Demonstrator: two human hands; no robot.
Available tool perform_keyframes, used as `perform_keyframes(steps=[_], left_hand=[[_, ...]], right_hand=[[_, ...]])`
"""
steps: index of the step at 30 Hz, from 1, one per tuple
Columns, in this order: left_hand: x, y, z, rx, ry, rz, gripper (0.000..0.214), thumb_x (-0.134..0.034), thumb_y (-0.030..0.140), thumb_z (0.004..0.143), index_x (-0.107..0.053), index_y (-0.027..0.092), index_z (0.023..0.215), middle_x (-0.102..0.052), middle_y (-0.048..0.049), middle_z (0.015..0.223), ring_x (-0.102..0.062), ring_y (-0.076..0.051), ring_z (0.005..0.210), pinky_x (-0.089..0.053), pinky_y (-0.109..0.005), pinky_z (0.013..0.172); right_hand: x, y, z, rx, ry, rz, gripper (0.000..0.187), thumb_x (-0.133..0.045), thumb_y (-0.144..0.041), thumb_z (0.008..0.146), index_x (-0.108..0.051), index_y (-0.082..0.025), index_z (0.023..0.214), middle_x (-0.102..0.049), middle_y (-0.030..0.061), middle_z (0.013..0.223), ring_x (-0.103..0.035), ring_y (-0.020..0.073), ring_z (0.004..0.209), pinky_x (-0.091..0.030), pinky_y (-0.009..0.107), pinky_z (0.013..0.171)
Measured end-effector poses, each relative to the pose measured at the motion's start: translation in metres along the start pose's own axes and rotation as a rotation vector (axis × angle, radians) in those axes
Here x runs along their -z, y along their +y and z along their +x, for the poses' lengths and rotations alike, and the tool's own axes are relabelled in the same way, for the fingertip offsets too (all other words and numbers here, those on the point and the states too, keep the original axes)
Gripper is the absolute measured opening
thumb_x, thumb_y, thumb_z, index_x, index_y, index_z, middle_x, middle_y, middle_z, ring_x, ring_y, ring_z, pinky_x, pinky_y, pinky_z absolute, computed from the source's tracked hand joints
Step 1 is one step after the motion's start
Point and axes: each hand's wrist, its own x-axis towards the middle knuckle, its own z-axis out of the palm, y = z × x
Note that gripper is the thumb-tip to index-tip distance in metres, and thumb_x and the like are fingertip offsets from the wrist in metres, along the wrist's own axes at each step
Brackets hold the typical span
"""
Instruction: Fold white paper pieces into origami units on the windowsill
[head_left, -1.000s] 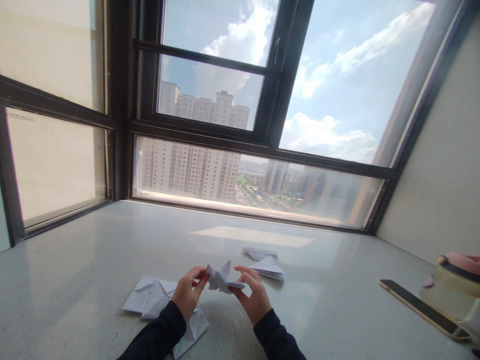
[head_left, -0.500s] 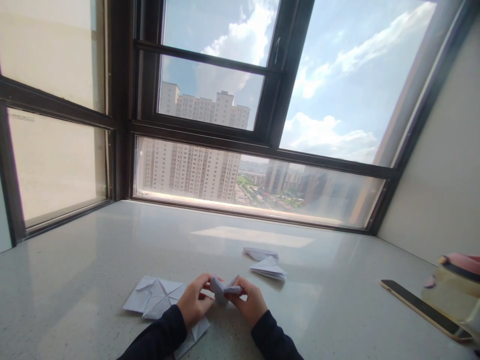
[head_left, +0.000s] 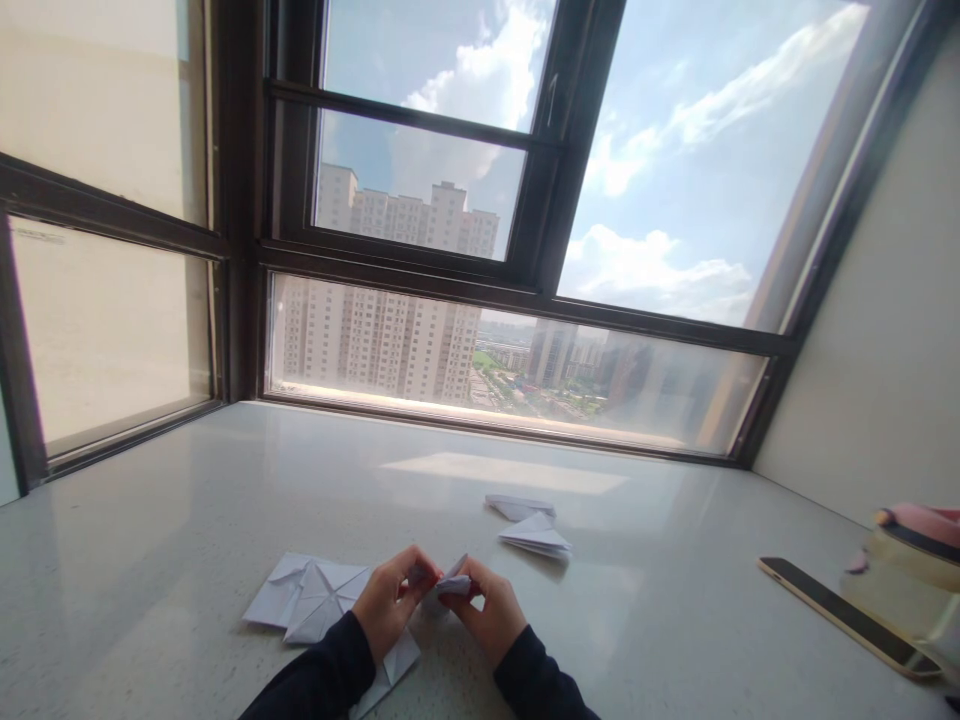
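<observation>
In the head view, the left hand (head_left: 394,595) and the right hand (head_left: 493,608) face each other over the counter (head_left: 637,640), with 1 small folded paper (head_left: 454,583) between their fingertips. The right hand grips it between thumb and fingers; the left hand pinches its near side, though the fingers hide much of that grip.

As for progress, the folded paper already has several layers and a raised point, so a good part of its folding looks done. Its loose, standing flap suggests that shaping is not finished (the covered parts could say otherwise).

Beside and partly under the left hand lies creased paper (head_left: 300,610), spread fairly flat, with fold lines meeting at a point; how many pieces it makes, I cannot tell. Just beyond the right hand rest 2 more pieces: a layered paper wedge (head_left: 536,536) and, behind it, a flat paper strip (head_left: 520,507). These 3 places hold paper that is creased or folded but apart from the piece being worked. Well to the right of the right hand lies a phone (head_left: 847,615).
</observation>
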Motion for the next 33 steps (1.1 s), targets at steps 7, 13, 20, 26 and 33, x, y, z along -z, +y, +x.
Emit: perform_keyframes(steps=[7,13,20,26,33], left_hand=[[0.002,0.009,-0.001,-0.058,-0.014,0.127,0.011,-0.045,0.022,0.073,-0.053,0.016,0.070,-0.060,-0.0044,0.077,-0.055,-0.017,0.073,-0.042,-0.024,0.059],[0.003,0.004,-0.001,-0.092,-0.047,0.185,0.009,-0.044,0.020,0.072,-0.052,0.016,0.072,-0.059,-0.0041,0.076,-0.055,-0.017,0.073,-0.043,-0.026,0.063],[0.005,-0.002,-0.002,-0.138,-0.094,0.324,0.009,-0.040,0.018,0.074,-0.048,0.016,0.074,-0.055,-0.0030,0.071,-0.053,-0.016,0.070,-0.042,-0.026,0.063],[0.001,-0.006,-0.004,-0.118,-0.060,0.295,0.010,-0.039,0.018,0.074,-0.045,0.019,0.083,-0.054,-0.0017,0.073,-0.053,-0.014,0.071,-0.043,-0.025,0.065],[-0.002,-0.022,-0.001,-0.084,0.052,0.208,0.058,-0.045,0.016,0.068,-0.015,0.021,0.118,-0.050,-0.0066,0.100,-0.051,-0.017,0.090,-0.041,-0.032,0.079]], right_hand=[[0.004,0.001,-0.001,0.057,0.050,0.066,0.047,-0.055,-0.015,0.062,-0.039,-0.022,0.106,-0.062,0.0014,0.080,-0.056,0.0105,0.056,-0.044,0.020,0.048],[0.010,-0.005,0.000,0.104,-0.056,-0.001,0.017,-0.049,-0.020,0.069,-0.059,-0.021,0.083,-0.066,0.0010,0.072,-0.059,0.0142,0.065,-0.044,0.021,0.052],[0.010,-0.007,-0.001,0.128,-0.020,-0.053,0.013,-0.049,-0.020,0.071,-0.062,-0.019,0.073,-0.066,0.0014,0.068,-0.059,0.0138,0.060,-0.045,0.022,0.055],[0.009,-0.008,-0.001,0.090,-0.017,-0.064,0.012,-0.049,-0.017,0.070,-0.061,-0.018,0.073,-0.065,0.0010,0.067,-0.059,0.0138,0.060,-0.045,0.022,0.057],[0.007,-0.005,-0.002,0.072,0.124,-0.086,0.011,-0.047,-0.018,0.070,-0.057,-0.019,0.073,-0.065,0.0013,0.065,-0.058,0.0138,0.056,-0.044,0.022,0.054]])
